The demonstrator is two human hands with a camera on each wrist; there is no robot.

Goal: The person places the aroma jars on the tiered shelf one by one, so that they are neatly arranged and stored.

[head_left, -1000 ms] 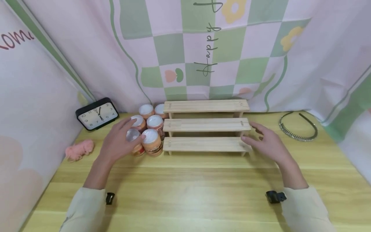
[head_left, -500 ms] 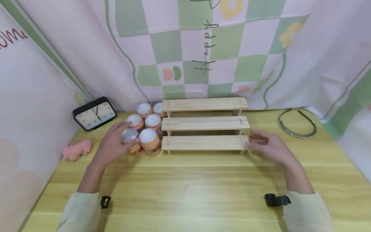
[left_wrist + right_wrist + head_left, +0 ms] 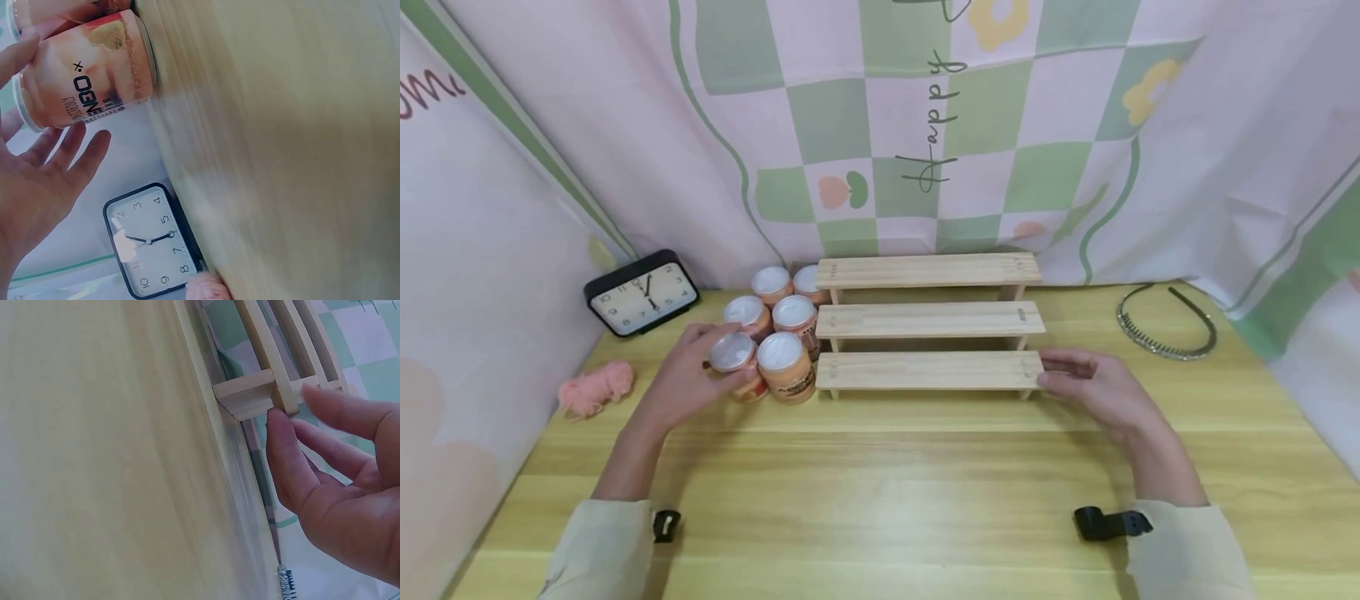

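Observation:
My left hand (image 3: 688, 375) is around the front-left can (image 3: 732, 354), thumb on its near side and fingers on the far side. In the left wrist view the can (image 3: 87, 72), with a peach-coloured printed label, stands between thumb and fingers. Several similar white-topped cans (image 3: 786, 354) crowd next to it. On the right, my right hand (image 3: 1101, 387) holds the end of the lowest board of a three-tier wooden rack (image 3: 928, 371). In the right wrist view its fingertips (image 3: 282, 422) pinch the board's corner.
A black-framed clock (image 3: 642, 293) stands at the back left, with pink yarn (image 3: 597, 388) in front of it. A toothed headband (image 3: 1165, 342) lies at the back right. Behind the wooden table (image 3: 880, 500) hangs a checked curtain (image 3: 910, 125).
My left hand has drawn back and down from over the cans to the front-left one. My right hand has shifted from the upper boards' ends down to the lowest board's end.

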